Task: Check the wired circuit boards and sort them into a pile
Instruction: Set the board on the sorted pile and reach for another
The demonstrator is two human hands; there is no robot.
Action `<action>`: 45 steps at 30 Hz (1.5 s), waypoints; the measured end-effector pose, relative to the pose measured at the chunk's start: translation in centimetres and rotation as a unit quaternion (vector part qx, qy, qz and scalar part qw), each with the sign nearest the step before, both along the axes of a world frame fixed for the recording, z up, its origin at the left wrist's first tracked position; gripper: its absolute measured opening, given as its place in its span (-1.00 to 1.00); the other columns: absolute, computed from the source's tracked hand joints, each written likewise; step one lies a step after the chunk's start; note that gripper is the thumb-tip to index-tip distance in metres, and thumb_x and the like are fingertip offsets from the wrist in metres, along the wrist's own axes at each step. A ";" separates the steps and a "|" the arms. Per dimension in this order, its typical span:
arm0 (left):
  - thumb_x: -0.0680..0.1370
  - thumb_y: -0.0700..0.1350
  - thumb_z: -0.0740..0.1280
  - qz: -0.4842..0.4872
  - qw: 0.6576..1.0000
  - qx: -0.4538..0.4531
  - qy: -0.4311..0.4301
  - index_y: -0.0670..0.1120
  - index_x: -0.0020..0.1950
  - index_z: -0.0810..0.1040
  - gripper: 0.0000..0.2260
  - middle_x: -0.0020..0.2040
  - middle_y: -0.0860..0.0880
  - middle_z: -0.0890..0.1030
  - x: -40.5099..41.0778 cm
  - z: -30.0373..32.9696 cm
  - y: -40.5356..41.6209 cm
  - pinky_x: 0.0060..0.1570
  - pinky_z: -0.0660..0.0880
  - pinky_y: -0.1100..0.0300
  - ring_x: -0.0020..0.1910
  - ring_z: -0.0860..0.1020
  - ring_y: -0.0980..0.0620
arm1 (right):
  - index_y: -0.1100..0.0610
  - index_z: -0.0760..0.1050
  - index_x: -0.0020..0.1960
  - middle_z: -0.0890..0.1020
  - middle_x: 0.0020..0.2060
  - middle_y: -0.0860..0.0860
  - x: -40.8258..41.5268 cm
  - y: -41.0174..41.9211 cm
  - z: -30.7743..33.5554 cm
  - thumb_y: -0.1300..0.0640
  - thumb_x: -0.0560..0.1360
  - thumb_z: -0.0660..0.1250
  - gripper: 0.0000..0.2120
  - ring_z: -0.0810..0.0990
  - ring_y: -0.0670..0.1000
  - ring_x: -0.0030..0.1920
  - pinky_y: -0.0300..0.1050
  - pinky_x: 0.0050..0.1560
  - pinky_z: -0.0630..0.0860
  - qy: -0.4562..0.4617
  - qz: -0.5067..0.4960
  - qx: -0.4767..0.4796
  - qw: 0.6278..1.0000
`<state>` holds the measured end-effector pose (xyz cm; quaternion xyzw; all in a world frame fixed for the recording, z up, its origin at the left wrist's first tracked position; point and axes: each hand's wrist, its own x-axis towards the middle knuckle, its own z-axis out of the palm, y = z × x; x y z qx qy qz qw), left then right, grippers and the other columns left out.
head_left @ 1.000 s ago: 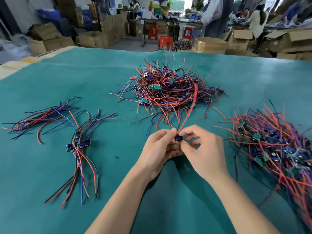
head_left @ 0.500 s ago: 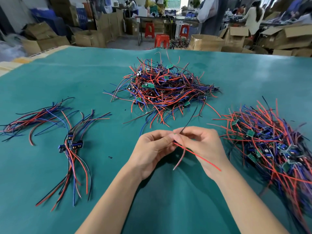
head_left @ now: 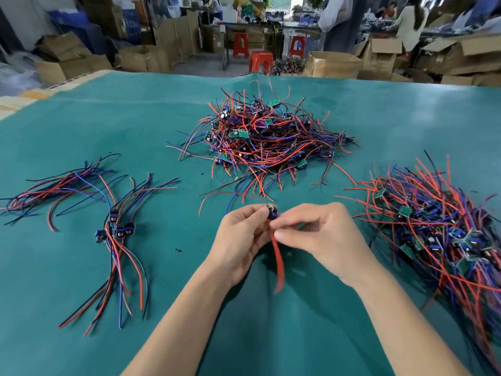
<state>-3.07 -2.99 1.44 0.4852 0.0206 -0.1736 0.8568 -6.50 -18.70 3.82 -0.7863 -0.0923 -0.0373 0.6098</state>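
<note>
Two bare forearms, left hand (head_left: 241, 240) and right hand (head_left: 325, 237), no sleeves, rings or gloves

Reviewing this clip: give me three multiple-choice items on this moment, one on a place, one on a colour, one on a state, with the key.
1. Where does the small, neatly laid group of boards lie?
A. left of the hands
B. at the table's far edge
C. in a box

2. What colour is the wire hanging below the held board?
A. yellow
B. red
C. white

3. What are the hands doing?
A. lying flat on the table
B. both pinching one board
C. reaching into the far pile

Key: A, the small group lies to the left; B, the wire is red; B, the left hand and right hand meet on the board.
</note>
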 end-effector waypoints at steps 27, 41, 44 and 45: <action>0.60 -0.17 0.36 -0.134 0.961 0.169 -0.172 -0.22 -0.04 0.59 -0.89 -0.21 -0.15 0.70 -1.1 0.0 0.1 -0.52 0.26 0.33 -0.50 0.36 0.09 | 0.13 0.73 -0.22 0.62 -0.40 0.00 1.2 -1.8 -0.6 0.13 0.38 0.58 -0.92 0.42 -0.07 -0.46 -0.28 -0.46 0.32 0.079 -0.137 0.149 0.976; 0.67 -0.22 0.20 -0.167 0.925 0.272 -0.206 -0.15 -0.10 0.59 -0.78 -0.46 0.03 0.46 -1.6 0.4 -0.7 -0.50 0.28 0.33 -0.53 0.31 0.11 | 0.07 0.68 -0.23 0.63 -0.42 -0.06 2.3 -4.2 -1.2 0.16 0.48 0.53 -0.88 0.41 -0.09 -0.47 -0.25 -0.44 0.35 -0.078 -0.417 0.235 0.874; 0.68 -0.22 0.17 -0.163 0.928 0.270 -0.198 -0.16 -0.06 0.57 -0.79 -0.38 -0.02 0.57 -1.7 0.4 -0.7 -0.46 0.40 0.31 -0.47 0.45 0.09 | 0.09 0.65 -0.18 0.61 -0.35 0.02 2.4 -5.5 -1.3 0.13 0.52 0.49 -0.89 0.43 -0.04 -0.42 -0.22 -0.47 0.33 -0.101 -0.469 0.251 0.841; 0.68 -0.23 0.16 -0.153 0.933 0.260 -0.198 -0.18 -0.04 0.55 -0.80 -0.35 -0.05 0.59 -1.7 0.4 -0.8 -0.44 0.43 0.30 -0.45 0.48 0.08 | 0.08 0.63 -0.16 0.61 -0.33 0.03 2.4 -5.8 -1.3 0.12 0.54 0.47 -0.88 0.44 -0.02 -0.41 -0.21 -0.47 0.33 -0.112 -0.486 0.250 0.830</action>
